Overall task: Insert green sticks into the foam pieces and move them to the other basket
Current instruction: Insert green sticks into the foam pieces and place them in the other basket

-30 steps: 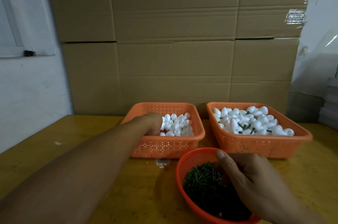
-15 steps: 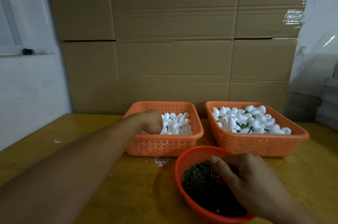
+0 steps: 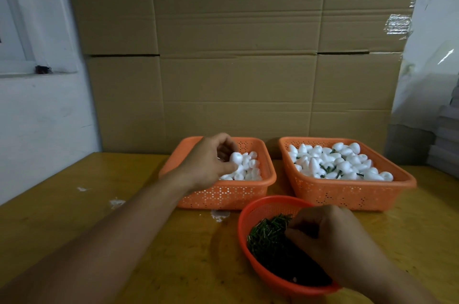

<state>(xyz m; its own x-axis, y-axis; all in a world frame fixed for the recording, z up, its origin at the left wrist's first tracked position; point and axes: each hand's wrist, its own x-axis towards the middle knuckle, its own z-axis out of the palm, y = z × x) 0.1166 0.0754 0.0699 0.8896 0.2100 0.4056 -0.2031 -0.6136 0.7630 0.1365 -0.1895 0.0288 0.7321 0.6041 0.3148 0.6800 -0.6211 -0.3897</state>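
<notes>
Orange plastic on a yellow wooden surface: two rectangular perforated baskets side by side near the far edge, a round red-orange bowl nearer, just in front of the gap between them. In the left basket, a heap of plain white foam pieces, piled toward its right half. In the right basket, more foam pieces, several with dark green stems poking out between them. In the bowl, a loose pile of short green sticks, thickest toward the left and centre.

Left hand reaching over the near-left rim of the left basket, raised a little above the heap, thumb and curled fingers pinching one white foam piece at its right side. Forearm stretching back across the surface to the lower-left corner.

Right hand down inside the bowl on its right side, back of the hand toward the camera, fingers curled and bunched with the tips among the sticks; whether anything is pinched between them, impossible to tell, the fingertips being in shadow.

Behind the baskets, a wall of stacked brown cardboard boxes, a strip of clear tape at the upper right. White wall to the left. A few pale smudges on the surface left of and in front of the left basket.
</notes>
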